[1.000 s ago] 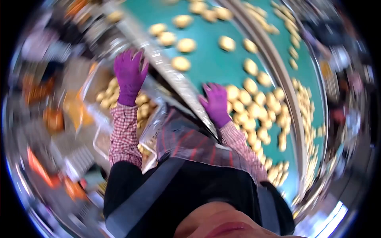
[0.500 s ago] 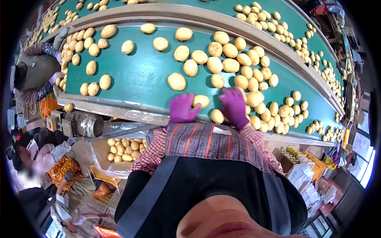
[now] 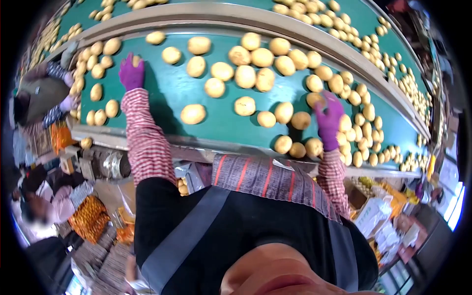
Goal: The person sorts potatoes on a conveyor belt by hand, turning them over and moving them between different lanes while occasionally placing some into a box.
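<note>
My left hand (image 3: 132,73), in a purple glove, reaches out to the far left part of the green conveyor belt (image 3: 164,93). Its fingers are curled over a potato (image 3: 136,61), mostly hidden beneath them. On the right, my other purple-gloved hand, my right hand (image 3: 330,120), bends its fingers round a potato (image 3: 314,100). Right beside that hand lie more pale yellow potatoes, such as one potato (image 3: 301,120) to its left. A larger potato (image 3: 193,114) rests by itself between my two arms.
A metal rail (image 3: 216,13) divides this belt from another belt behind it, which also carries potatoes. At the left end stands a co-worker (image 3: 44,96) with gloved hands near potatoes. Below left are a motor (image 3: 113,163) and a filled orange net bag (image 3: 89,219).
My left hand has left the potato near the front edge and stretched far left to another. My right hand has shifted right. The potatoes on the belt have moved left.
</note>
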`<state>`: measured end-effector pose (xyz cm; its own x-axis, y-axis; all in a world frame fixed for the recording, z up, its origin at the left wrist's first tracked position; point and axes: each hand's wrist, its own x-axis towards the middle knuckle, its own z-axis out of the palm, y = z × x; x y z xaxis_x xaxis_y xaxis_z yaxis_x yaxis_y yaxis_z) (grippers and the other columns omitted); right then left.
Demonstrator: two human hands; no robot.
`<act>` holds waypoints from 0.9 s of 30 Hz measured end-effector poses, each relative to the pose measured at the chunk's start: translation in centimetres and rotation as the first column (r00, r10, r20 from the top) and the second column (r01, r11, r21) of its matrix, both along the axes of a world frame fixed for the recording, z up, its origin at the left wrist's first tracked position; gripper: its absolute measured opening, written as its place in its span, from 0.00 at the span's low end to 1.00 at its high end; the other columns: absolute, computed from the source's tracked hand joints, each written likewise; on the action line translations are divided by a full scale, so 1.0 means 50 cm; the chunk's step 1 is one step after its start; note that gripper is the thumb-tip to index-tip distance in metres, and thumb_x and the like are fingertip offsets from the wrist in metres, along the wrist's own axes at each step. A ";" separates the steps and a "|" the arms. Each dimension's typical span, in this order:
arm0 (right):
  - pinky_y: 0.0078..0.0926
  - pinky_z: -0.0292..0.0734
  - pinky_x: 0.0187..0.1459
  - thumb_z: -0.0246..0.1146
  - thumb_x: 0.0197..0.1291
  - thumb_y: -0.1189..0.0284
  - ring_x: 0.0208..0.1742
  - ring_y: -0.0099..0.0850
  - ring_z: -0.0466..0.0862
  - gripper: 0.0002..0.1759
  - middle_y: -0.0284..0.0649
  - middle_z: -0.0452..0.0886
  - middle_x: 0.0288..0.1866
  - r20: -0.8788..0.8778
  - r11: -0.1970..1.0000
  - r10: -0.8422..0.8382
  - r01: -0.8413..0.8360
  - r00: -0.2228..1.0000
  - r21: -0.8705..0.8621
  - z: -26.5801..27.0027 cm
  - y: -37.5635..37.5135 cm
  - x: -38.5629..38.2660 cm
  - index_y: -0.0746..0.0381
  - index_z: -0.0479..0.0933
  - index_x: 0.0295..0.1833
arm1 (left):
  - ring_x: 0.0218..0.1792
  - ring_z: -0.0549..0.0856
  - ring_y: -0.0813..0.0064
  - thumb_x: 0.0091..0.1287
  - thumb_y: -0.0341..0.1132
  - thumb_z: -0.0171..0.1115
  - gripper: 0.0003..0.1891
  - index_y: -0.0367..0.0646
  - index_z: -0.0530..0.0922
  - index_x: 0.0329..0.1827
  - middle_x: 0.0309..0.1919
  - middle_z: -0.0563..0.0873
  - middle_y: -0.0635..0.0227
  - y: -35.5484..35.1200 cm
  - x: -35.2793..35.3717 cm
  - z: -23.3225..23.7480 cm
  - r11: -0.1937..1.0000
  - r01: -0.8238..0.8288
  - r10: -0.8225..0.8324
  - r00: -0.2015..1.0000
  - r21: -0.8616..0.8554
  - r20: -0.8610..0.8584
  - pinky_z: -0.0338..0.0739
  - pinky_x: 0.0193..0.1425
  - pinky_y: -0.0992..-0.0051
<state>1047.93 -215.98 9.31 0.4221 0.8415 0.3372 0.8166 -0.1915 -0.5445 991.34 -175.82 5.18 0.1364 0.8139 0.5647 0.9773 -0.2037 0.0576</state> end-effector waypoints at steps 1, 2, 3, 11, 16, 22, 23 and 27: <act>0.45 0.80 0.64 0.73 0.67 0.68 0.60 0.51 0.86 0.20 0.47 0.88 0.60 -0.183 0.997 0.031 -0.044 0.983 -0.067 0.004 0.013 -0.052 0.62 0.85 0.63 | 0.59 0.87 0.49 0.65 0.51 0.76 0.30 0.55 0.84 0.69 0.57 0.89 0.54 0.027 -0.011 -0.031 0.991 0.070 -0.066 0.997 -0.115 0.042 0.82 0.63 0.48; 0.45 0.80 0.63 0.72 0.65 0.70 0.60 0.50 0.85 0.21 0.47 0.88 0.59 -0.214 0.983 0.185 -0.183 0.959 0.028 -0.022 0.043 -0.084 0.59 0.85 0.63 | 0.59 0.86 0.47 0.64 0.50 0.77 0.30 0.55 0.83 0.70 0.57 0.89 0.51 0.007 0.032 0.003 0.978 -0.033 0.026 0.999 -0.207 -0.038 0.81 0.64 0.48; 0.44 0.82 0.56 0.74 0.64 0.70 0.55 0.47 0.86 0.20 0.45 0.88 0.56 -0.069 0.941 0.333 -0.336 0.941 -0.046 0.005 0.065 -0.134 0.60 0.86 0.61 | 0.59 0.87 0.50 0.65 0.50 0.77 0.29 0.53 0.83 0.69 0.56 0.89 0.52 -0.017 0.075 0.010 0.964 0.007 -0.001 1.000 -0.266 0.024 0.82 0.63 0.50; 0.58 0.69 0.78 0.69 0.59 0.70 0.72 0.46 0.78 0.34 0.41 0.82 0.66 0.211 0.800 0.597 -0.558 0.773 -0.218 -0.063 0.042 -0.217 0.46 0.78 0.74 | 0.46 0.85 0.75 0.78 0.43 0.69 0.20 0.42 0.82 0.66 0.55 0.85 0.67 -0.464 0.244 0.137 0.833 0.469 0.110 0.381 -0.294 0.918 0.83 0.47 0.74; 0.57 0.72 0.73 0.69 0.61 0.66 0.74 0.51 0.76 0.31 0.47 0.79 0.71 0.191 0.864 0.477 -0.417 0.858 -0.282 -0.075 -0.024 -0.067 0.52 0.79 0.72 | 0.61 0.85 0.63 0.81 0.45 0.67 0.23 0.40 0.81 0.71 0.66 0.84 0.58 -0.813 0.008 0.173 0.946 -0.086 0.245 0.821 -0.313 0.515 0.83 0.64 0.64; 0.62 0.65 0.79 0.76 0.54 0.66 0.82 0.54 0.70 0.45 0.51 0.71 0.82 0.143 0.838 0.537 -0.505 0.831 -0.208 -0.054 -0.103 -0.054 0.51 0.72 0.80 | 0.59 0.89 0.43 0.75 0.54 0.69 0.29 0.44 0.84 0.70 0.61 0.90 0.45 -0.980 0.079 0.235 0.654 -0.634 0.472 0.768 -0.412 -0.432 0.83 0.65 0.50; 0.63 0.66 0.79 0.76 0.53 0.67 0.82 0.53 0.70 0.46 0.50 0.71 0.82 0.131 0.850 0.518 -0.491 0.845 -0.191 -0.046 -0.120 -0.047 0.50 0.72 0.81 | 0.53 0.91 0.47 0.69 0.51 0.76 0.28 0.45 0.86 0.67 0.57 0.90 0.48 -0.953 0.102 0.200 0.900 -0.393 0.313 0.885 -0.190 -0.345 0.85 0.59 0.50; 0.52 0.68 0.73 0.75 0.56 0.64 0.71 0.44 0.78 0.42 0.40 0.79 0.73 0.055 0.938 0.315 -0.302 0.947 -0.168 -0.010 -0.222 0.048 0.51 0.74 0.79 | 0.50 0.90 0.49 0.69 0.40 0.78 0.25 0.38 0.85 0.65 0.54 0.91 0.51 -0.852 0.477 0.190 0.931 0.214 -0.180 0.974 -0.297 0.139 0.84 0.58 0.53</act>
<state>1050.32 -227.06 8.80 0.1104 0.9706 0.2138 0.8887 -0.0001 -0.4585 1015.21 -218.44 14.68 0.2642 0.9130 0.3108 0.9039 -0.3468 0.2505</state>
